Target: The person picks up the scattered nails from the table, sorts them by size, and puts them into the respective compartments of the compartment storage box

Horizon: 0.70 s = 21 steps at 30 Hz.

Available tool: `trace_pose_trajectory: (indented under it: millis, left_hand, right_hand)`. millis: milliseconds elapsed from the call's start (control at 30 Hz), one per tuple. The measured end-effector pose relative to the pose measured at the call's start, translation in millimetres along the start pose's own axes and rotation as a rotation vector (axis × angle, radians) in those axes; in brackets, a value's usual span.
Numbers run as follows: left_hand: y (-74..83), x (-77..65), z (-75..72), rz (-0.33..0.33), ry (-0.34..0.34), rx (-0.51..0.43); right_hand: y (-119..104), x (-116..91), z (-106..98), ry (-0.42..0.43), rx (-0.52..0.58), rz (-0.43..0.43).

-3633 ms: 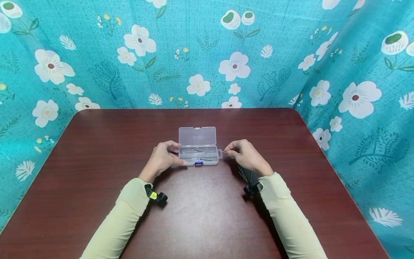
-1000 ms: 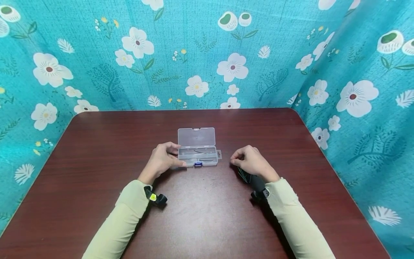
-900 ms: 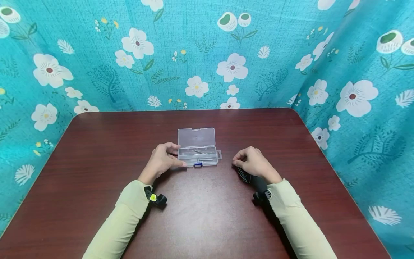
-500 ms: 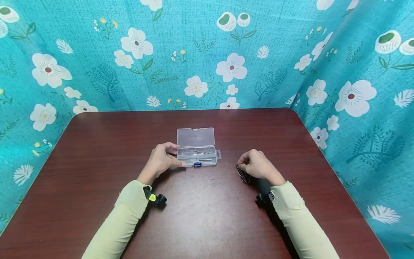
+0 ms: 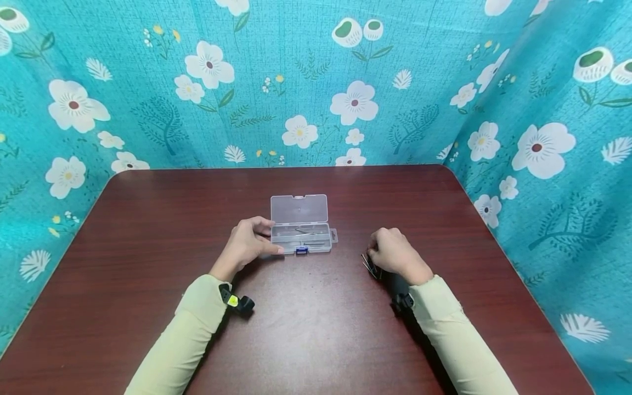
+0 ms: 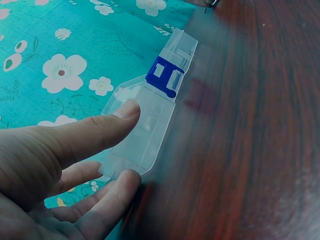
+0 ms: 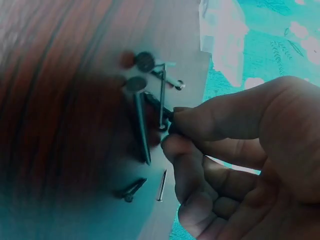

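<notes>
My left hand (image 5: 245, 241) grips the left end of a clear plastic box (image 6: 135, 140), thumb along the front side and fingers behind. The box's lid (image 5: 299, 208) stands raised at the back, and a blue latch (image 6: 165, 77) is on its front. A few thin nails (image 5: 308, 231) lie in its compartments. To the right, my right hand (image 5: 396, 255) is down at a small group of loose nails (image 7: 140, 120) on the table. Its thumb and index finger pinch at the end of a dark nail (image 7: 155, 102); the fingertips partly hide it.
The dark red wooden table (image 5: 306, 318) carries the box and the nails. A clear hanging tab (image 5: 334, 236) juts from the box's right end. A blue floral curtain (image 5: 276, 109) hangs behind the table and along its right side.
From beside the box's right end, where it held a thin nail, my right hand has moved right and nearer to me, down to the loose nails. The left hand keeps its hold.
</notes>
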<state>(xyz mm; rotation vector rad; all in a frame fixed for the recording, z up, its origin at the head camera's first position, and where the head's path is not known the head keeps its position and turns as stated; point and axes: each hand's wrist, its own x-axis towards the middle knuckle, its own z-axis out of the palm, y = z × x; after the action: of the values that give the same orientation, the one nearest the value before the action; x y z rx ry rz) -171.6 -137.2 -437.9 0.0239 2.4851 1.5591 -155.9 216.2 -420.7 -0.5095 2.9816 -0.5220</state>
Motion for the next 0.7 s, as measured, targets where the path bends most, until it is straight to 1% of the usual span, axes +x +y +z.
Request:
trace_pose_trajectory:
  millis: [133, 233, 300, 467, 700]
  left_hand:
    - [0.2, -0.1, 0.0, 0.006, -0.002, 0.000]
    - [0.1, -0.1, 0.1, 0.010, -0.002, 0.002]
    - [-0.5, -0.4, 0.1, 0.012, -0.001, 0.005]
    - [-2.0, 0.1, 0.7, 0.007, -0.008, 0.004]
    - [-0.5, 0.3, 0.7, 0.004, -0.008, -0.002]
  right_hand:
    - [-1.9, 1.0, -1.0, -0.005, 0.001, 0.016]
    - [-3.9, 0.4, -1.2, -0.015, 0.011, 0.048]
    - [-4.7, 0.1, -0.6, -0.028, 0.013, 0.069]
    - [-4.3, -0.8, -0.9, -0.064, 0.011, 0.080]
    - [-0.8, -2.5, -10.9, -0.015, 0.107, 0.087]
